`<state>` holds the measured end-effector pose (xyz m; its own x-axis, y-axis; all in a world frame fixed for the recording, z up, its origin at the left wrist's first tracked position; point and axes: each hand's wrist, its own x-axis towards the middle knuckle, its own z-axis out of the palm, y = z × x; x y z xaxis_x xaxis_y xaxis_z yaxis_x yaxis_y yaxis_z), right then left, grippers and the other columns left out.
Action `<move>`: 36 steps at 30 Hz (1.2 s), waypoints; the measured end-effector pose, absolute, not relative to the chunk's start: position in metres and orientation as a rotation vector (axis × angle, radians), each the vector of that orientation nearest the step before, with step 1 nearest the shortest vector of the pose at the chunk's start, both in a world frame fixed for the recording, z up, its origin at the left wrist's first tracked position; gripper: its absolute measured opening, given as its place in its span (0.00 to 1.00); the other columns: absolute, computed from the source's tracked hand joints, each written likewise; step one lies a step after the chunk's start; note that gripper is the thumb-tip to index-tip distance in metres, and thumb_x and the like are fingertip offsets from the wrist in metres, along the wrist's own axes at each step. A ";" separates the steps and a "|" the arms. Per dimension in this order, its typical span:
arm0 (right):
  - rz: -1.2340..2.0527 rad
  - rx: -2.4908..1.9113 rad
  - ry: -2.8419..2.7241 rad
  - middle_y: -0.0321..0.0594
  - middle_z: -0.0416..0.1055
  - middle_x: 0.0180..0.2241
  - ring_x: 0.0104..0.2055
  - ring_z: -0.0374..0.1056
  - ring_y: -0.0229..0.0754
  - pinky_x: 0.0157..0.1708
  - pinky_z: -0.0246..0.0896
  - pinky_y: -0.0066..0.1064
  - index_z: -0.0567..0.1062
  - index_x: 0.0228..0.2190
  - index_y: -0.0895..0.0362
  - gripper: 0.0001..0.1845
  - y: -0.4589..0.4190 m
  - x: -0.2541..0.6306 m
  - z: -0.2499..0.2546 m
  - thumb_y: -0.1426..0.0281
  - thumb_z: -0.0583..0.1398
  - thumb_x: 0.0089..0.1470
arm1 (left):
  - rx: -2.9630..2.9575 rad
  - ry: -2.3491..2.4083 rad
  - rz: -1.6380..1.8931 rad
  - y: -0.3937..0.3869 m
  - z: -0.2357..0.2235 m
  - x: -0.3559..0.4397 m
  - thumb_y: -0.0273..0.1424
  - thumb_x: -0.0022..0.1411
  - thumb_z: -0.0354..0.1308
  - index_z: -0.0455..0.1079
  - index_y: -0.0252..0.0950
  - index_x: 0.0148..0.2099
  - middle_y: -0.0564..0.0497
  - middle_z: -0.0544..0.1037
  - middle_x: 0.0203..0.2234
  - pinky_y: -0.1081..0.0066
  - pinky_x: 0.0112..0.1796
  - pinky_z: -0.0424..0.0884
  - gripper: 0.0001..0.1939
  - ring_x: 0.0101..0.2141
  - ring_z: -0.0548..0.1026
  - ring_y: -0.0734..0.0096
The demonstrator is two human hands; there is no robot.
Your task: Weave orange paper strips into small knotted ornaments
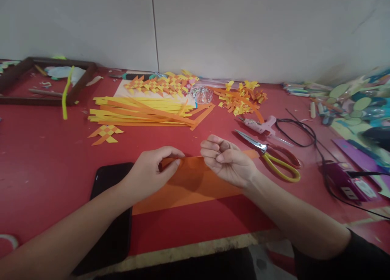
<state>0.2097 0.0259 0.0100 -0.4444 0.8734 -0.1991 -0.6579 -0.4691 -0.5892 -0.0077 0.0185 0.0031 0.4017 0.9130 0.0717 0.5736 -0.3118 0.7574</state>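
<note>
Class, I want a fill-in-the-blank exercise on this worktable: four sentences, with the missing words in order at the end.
1. The scissors have one red handle and one ____ handle.
2. The large sheet between the hands is coloured ____.
3. The glue gun lies nearer to the person's ____ hand than to the other.
4. The tabletop is coloured ____.

Missing words: yellow; orange; right; red.
</note>
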 end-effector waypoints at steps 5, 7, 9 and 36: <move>2.023 -0.585 -0.546 0.28 0.51 0.24 0.21 0.44 0.28 0.19 0.55 0.15 0.69 0.26 0.57 0.16 0.026 0.210 0.009 0.87 0.60 0.35 | 2.000 1.278 0.658 0.019 0.003 -0.007 0.34 0.64 0.55 0.75 0.38 0.44 0.54 0.81 0.30 0.75 0.22 0.60 0.10 0.19 0.64 0.78; 2.023 -0.593 -0.521 0.28 0.52 0.23 0.21 0.45 0.28 0.19 0.56 0.16 0.69 0.26 0.57 0.15 0.026 0.211 0.009 0.87 0.60 0.37 | 1.989 1.278 0.655 0.019 0.004 -0.007 0.34 0.64 0.55 0.75 0.38 0.43 0.54 0.82 0.30 0.75 0.22 0.60 0.10 0.19 0.64 0.78; 2.028 -0.607 -0.485 0.28 0.53 0.23 0.21 0.46 0.29 0.19 0.56 0.17 0.69 0.26 0.57 0.14 0.026 0.211 0.010 0.86 0.59 0.38 | 1.978 1.277 0.648 0.020 0.004 -0.006 0.35 0.64 0.55 0.75 0.38 0.43 0.54 0.81 0.29 0.75 0.22 0.60 0.11 0.19 0.64 0.78; 2.002 -0.654 -0.523 0.29 0.49 0.24 0.21 0.42 0.30 0.18 0.53 0.17 0.66 0.24 0.57 0.17 0.026 0.209 0.010 0.88 0.57 0.33 | 1.988 1.267 0.653 0.019 0.004 -0.007 0.33 0.64 0.55 0.75 0.38 0.44 0.54 0.81 0.29 0.75 0.21 0.59 0.10 0.17 0.62 0.79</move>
